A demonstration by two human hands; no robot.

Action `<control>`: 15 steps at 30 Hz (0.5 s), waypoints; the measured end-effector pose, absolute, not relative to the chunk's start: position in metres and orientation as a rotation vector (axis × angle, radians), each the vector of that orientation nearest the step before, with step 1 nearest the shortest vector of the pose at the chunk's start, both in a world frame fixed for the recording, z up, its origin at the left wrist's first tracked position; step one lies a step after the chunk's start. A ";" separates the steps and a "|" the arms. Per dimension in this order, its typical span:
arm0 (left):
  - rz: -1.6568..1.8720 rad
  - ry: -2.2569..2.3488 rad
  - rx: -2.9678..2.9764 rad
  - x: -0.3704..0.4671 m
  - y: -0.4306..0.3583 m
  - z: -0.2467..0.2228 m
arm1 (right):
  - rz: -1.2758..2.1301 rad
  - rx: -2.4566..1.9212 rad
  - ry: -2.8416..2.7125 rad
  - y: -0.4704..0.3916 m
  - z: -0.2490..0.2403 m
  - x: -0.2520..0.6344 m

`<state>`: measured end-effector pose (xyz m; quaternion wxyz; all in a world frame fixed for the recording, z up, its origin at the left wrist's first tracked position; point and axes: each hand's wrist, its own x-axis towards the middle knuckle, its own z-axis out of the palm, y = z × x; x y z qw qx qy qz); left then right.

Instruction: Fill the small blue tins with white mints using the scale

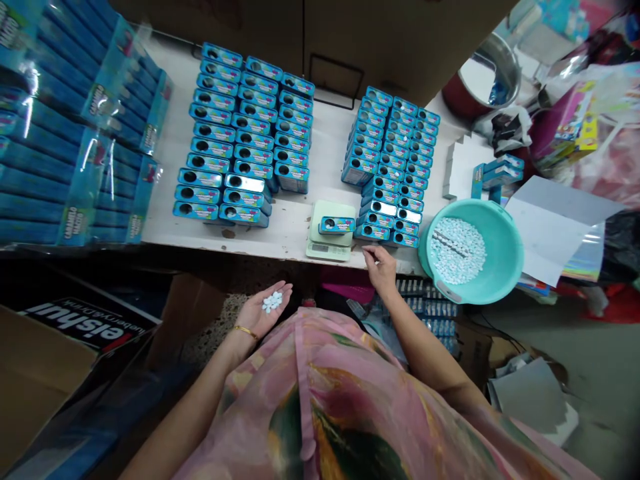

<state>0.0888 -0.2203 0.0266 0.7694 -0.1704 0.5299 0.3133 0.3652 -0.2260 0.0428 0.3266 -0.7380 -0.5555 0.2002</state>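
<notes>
My left hand (265, 309) lies palm up and slightly cupped below the table edge, holding a small heap of pale candies (273, 302). My right hand (381, 268) is closed in a pinch at the table's front edge, right of the scale; whatever its fingertips hold is too small to make out. Between and beyond the hands sits a pale green kitchen scale (327, 251) with a blue candy tin (337, 225) standing on its pan. The tin's top shows a dark round opening with something pale inside. To the right, a turquoise tub (505, 257) contains many more pale candies.
Rows of blue tins (250, 140) stand at the table's left, with more tins (393, 167) right of the scale. Wrapped display packs (75, 127) are piled far left. A metal pot (503, 67) and loose paper sheets (543, 233) lie to the right.
</notes>
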 end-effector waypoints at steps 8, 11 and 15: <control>0.616 1.072 -0.307 0.087 -0.223 0.023 | 0.407 -1.876 -1.684 -0.200 0.049 0.353; 0.601 1.043 -0.262 0.089 -0.223 0.025 | 0.353 -1.843 -1.883 -0.172 0.057 0.350; 0.604 1.052 -0.228 0.091 -0.223 0.028 | 0.475 -1.845 -2.092 -0.145 0.054 0.351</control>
